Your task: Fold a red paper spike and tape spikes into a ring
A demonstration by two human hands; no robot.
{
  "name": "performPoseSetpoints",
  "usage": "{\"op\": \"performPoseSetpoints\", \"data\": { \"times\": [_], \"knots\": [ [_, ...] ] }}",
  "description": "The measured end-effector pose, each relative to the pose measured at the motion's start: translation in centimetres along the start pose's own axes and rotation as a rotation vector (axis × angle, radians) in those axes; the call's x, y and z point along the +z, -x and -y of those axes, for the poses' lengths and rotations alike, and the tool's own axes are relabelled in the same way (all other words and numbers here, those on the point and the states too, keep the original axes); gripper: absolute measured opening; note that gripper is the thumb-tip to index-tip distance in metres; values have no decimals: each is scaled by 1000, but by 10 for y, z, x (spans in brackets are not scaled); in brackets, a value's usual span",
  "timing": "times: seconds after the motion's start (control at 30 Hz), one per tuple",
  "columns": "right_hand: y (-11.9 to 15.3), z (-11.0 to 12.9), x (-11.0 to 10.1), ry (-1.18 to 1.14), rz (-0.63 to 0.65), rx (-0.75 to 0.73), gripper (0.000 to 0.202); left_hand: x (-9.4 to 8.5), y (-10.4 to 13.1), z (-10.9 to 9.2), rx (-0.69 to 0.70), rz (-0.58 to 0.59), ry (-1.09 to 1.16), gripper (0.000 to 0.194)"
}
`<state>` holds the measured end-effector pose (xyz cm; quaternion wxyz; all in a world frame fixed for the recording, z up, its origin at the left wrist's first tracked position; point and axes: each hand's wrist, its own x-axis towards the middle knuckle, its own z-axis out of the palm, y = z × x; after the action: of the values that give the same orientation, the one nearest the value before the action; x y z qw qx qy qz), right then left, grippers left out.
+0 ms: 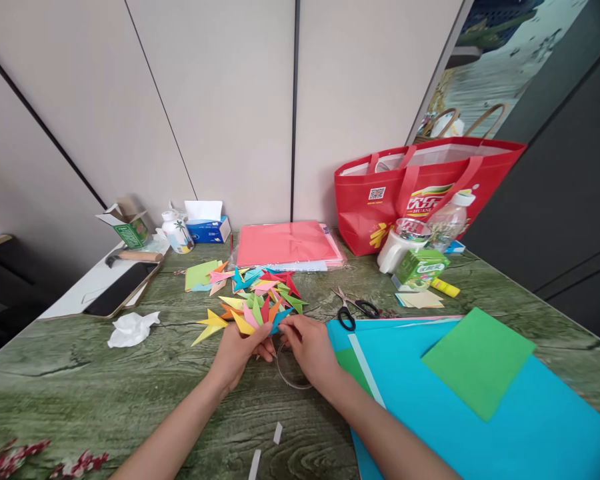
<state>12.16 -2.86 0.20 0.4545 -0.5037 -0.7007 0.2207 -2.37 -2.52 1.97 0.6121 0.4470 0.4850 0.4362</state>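
In the head view, my left hand (245,347) is closed on a fan of folded paper pieces (257,312), pointed and coloured yellow, green, pink, red and orange. My right hand (307,347) pinches the blue folded piece (280,321) at the fan's right end; its fingertips are partly hidden. A clear ring (291,381), which looks like a roll of tape, shows beneath the right hand, and I cannot tell whether the hand touches it. More folded pieces (267,283) lie heaped just behind the fan. A yellow folded piece (209,325) sits at its left.
Black-handled scissors (350,311) lie right of the hands, beside blue paper (430,400) with a green square (480,363) on it. Behind stand a red bag (370,220), a mug (395,250) and a green box (420,270). A crumpled tissue (133,329) and a phone (121,288) are left.
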Motion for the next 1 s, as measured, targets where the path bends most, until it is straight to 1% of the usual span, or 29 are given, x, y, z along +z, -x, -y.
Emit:
{"op": "performPoseSetpoints", "data": {
  "times": [0.2, 0.3, 0.37, 0.43, 0.5, 0.57, 0.67, 0.73, 0.8, 0.9, 1.0],
  "knots": [
    [0, -1, 1, -40, -5, 4, 13, 1, 0, -2, -11, -2, 9, 27],
    [0, -2, 1, 14, -19, -49, 14, 2, 0, -4, -8, -12, 16, 26],
    [1, -3, 0, 116, -42, -133, 15, 2, 0, -5, -8, -18, 16, 27],
    [2, -3, 0, 264, -55, -233, 17, 2, 0, -5, -10, -30, 10, 27],
    [3, -2, 0, 416, -51, -303, 18, 1, 0, -3, -11, -34, -1, 27],
    [4, -1, 2, 533, -32, -322, 17, -1, -1, -1, -4, -24, -18, 27],
    [5, 0, 5, 633, -4, -295, 13, -3, -3, 3, 9, -9, -45, 27],
    [4, -2, 8, 636, 3, -254, 13, -3, -3, 4, 7, -13, -60, 28],
    [2, -6, 10, 586, -2, -208, 13, -3, -3, 3, -1, -16, -65, 28],
    [0, -10, 9, 460, -27, -164, 13, -1, -1, -1, -14, -14, -26, 26],
    [0, -7, 6, 303, -42, -142, 13, 1, 1, -5, -17, -26, 12, 25]
  ]
}}
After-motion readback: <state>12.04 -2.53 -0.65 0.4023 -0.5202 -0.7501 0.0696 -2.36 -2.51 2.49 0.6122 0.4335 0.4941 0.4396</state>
